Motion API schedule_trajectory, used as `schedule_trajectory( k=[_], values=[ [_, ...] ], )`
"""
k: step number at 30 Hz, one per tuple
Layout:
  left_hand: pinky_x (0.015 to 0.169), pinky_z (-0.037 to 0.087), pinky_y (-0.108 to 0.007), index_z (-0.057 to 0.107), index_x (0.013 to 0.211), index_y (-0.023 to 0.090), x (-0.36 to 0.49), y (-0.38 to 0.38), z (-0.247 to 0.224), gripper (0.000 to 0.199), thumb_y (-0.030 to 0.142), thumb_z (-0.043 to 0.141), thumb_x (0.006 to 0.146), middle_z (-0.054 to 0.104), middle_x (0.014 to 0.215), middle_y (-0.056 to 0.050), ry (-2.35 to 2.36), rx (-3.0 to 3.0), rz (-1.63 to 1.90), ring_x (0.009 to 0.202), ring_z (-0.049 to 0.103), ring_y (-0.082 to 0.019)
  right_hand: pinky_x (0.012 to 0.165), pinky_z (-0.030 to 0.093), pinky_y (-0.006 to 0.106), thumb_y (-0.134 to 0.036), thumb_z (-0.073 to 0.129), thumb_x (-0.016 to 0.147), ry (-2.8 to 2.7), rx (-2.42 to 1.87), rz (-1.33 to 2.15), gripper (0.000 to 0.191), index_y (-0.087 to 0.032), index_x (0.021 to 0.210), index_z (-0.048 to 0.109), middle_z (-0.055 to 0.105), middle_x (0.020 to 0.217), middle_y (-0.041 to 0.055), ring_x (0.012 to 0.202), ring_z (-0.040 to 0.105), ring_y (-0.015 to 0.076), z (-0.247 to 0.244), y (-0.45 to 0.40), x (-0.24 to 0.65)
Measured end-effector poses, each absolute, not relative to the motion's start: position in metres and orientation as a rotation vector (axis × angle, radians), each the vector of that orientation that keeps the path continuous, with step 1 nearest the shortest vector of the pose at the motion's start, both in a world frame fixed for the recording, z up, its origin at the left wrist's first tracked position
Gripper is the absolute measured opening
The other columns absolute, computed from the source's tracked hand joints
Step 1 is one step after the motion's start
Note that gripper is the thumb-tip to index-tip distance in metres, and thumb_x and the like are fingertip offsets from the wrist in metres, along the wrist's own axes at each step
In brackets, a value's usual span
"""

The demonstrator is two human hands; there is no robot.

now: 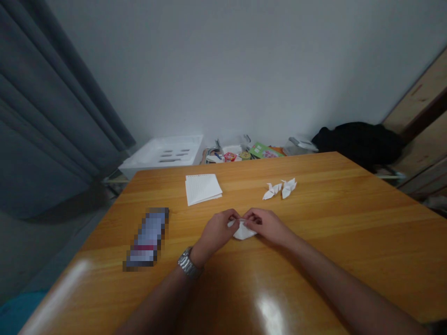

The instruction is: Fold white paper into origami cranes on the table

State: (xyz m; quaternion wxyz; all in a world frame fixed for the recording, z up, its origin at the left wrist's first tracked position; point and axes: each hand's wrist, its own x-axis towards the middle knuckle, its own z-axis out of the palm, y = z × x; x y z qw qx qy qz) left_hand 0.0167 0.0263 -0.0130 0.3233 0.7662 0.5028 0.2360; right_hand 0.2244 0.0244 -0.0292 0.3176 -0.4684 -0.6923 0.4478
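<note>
A small folded piece of white paper (243, 232) is held between my two hands, low over the wooden table (314, 218). My left hand (220, 229), with a metal watch (189, 262) on its wrist, pinches the paper's left upper edge. From the other side my right hand (267, 225) pinches its right upper edge, and the fingertips of both hands nearly meet. Fingers and thumbs cover the paper's upper part. Beyond my right hand stand two white folded paper cranes (272, 190), side by side. A stack of lined paper sheets (203, 188) lies beyond my left hand.
A phone (146, 239), blurred by pixels, lies on the table's left side. Past the far edge are a white plastic tray (164, 153), a green booklet (263, 150), a clear container (300, 145) and a black cloth heap (359, 139). A grey curtain (52, 107) hangs at left.
</note>
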Motion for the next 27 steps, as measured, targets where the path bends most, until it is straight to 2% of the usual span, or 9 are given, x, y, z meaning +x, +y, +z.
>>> schedule_trajectory(
  k=[5,12,19,27],
  values=[
    [0.067,0.046,-0.026,0.068,0.094,0.020,0.021,0.022,-0.010,0.016,0.031,0.057,0.089,0.074,0.086,-0.003,1.327,1.964,0.659,0.077,0.068,-0.019,0.071,0.050,0.028,-0.033,0.065,0.087,-1.789,-1.190,1.201,0.019,-0.017,0.096,0.069,0.074,0.088,0.0061,0.080,0.067,0.0190,-0.031,0.022,0.223],
    [0.072,0.050,-0.025,0.066,0.097,0.018,0.019,0.027,-0.019,0.015,0.029,0.060,0.090,0.073,0.090,-0.005,1.152,1.830,0.718,0.083,0.068,-0.018,0.075,0.051,0.030,-0.037,0.067,0.086,-1.742,-1.157,1.241,0.022,-0.018,0.096,0.068,0.073,0.091,0.0068,0.084,0.067,0.0204,-0.032,0.020,0.225],
    [0.073,0.052,-0.025,0.064,0.106,0.017,0.012,0.032,-0.025,0.021,0.021,0.064,0.086,0.071,0.096,-0.006,0.902,1.592,0.714,0.085,0.067,-0.016,0.075,0.050,0.030,-0.032,0.069,0.084,-1.710,-1.132,1.270,0.019,-0.016,0.095,0.067,0.072,0.091,0.0070,0.083,0.066,0.0191,-0.028,0.021,0.229],
    [0.078,0.051,-0.027,0.065,0.108,0.016,0.009,0.038,-0.030,0.023,0.023,0.068,0.085,0.071,0.100,-0.007,0.819,1.533,0.718,0.090,0.067,-0.017,0.078,0.050,0.032,-0.029,0.070,0.082,-1.670,-1.067,1.293,0.017,-0.016,0.093,0.067,0.071,0.092,0.0069,0.084,0.065,0.0195,-0.030,0.023,0.231]
  ],
)
